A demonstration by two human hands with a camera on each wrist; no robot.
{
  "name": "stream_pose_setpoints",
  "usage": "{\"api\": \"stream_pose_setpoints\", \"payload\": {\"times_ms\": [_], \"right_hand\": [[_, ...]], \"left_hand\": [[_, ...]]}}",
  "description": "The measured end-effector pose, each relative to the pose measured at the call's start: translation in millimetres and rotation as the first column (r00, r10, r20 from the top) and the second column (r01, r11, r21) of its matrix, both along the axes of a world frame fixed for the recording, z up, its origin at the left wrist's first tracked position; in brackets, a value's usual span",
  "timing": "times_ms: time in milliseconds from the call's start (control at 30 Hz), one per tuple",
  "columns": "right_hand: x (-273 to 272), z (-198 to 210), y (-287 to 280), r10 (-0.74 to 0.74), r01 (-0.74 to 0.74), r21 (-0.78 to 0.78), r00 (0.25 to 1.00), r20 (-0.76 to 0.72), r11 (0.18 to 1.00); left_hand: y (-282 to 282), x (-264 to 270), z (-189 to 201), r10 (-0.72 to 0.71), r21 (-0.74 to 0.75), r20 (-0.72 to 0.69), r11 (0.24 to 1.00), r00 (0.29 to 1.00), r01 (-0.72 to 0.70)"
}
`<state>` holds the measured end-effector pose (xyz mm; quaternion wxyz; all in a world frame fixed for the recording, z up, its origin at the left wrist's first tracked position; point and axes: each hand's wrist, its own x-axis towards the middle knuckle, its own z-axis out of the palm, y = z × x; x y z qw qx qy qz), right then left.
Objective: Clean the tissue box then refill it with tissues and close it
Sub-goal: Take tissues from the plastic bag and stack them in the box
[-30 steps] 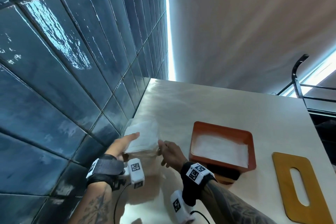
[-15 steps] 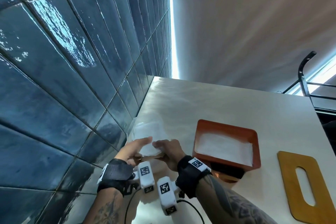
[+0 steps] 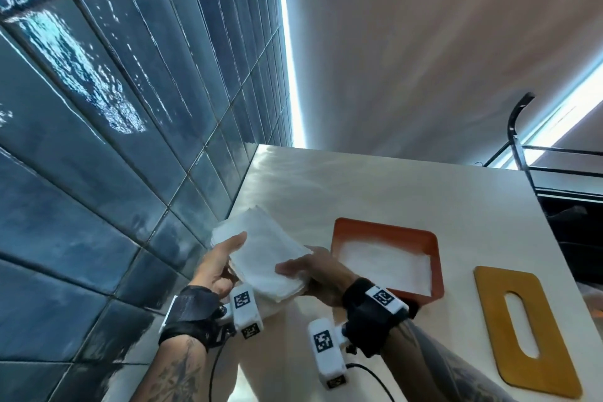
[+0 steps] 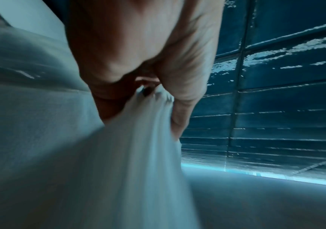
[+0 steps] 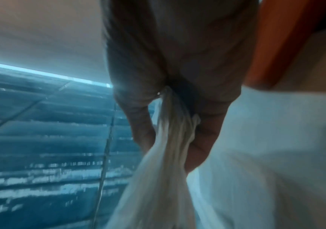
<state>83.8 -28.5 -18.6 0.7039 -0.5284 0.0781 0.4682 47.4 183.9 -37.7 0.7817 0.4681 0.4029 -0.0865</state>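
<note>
A stack of white tissues (image 3: 264, 254) hangs lifted above the white counter near the tiled wall. My left hand (image 3: 219, 266) grips its left edge, thumb on top. My right hand (image 3: 310, 271) grips its right edge, thumb laid across the top. Both wrist views show the tissue stack (image 4: 138, 155) (image 5: 170, 155) pinched between thumb and fingers. To the right sits the orange tissue box (image 3: 385, 232), open, with white tissues (image 3: 385, 266) lying inside. Its tan wooden lid (image 3: 525, 330) with an oval slot lies flat further right.
A wall of glossy blue tiles (image 3: 114, 140) runs along the counter's left side. The white counter (image 3: 375, 186) stretches away behind the box. A black metal rack (image 3: 528, 153) stands past the counter's right edge.
Both hands closed on the tissue stack and lifted it off the counter beside the wall, bringing it nearer and slightly right. The box and lid did not move.
</note>
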Motion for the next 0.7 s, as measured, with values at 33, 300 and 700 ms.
{"api": "stream_pose_setpoints", "payload": {"times_ms": [33, 300, 700], "right_hand": [[4, 1, -16, 0.009, -0.009, 0.017, 1.0, 0.01, 1.0], [35, 9, -136, -0.48, 0.489, 0.162, 0.872, -0.093, 0.857], [31, 20, -199, -0.499, 0.49, 0.112, 0.863, 0.08, 0.865]], "left_hand": [[-4, 5, 5, -0.012, 0.006, 0.031, 1.0, 0.999, 0.012], [-81, 40, 23, -0.27, 0.047, 0.22, 0.963, 0.937, 0.267], [-149, 63, 39, -0.36, -0.048, 0.258, 0.922, 0.896, 0.384]]}}
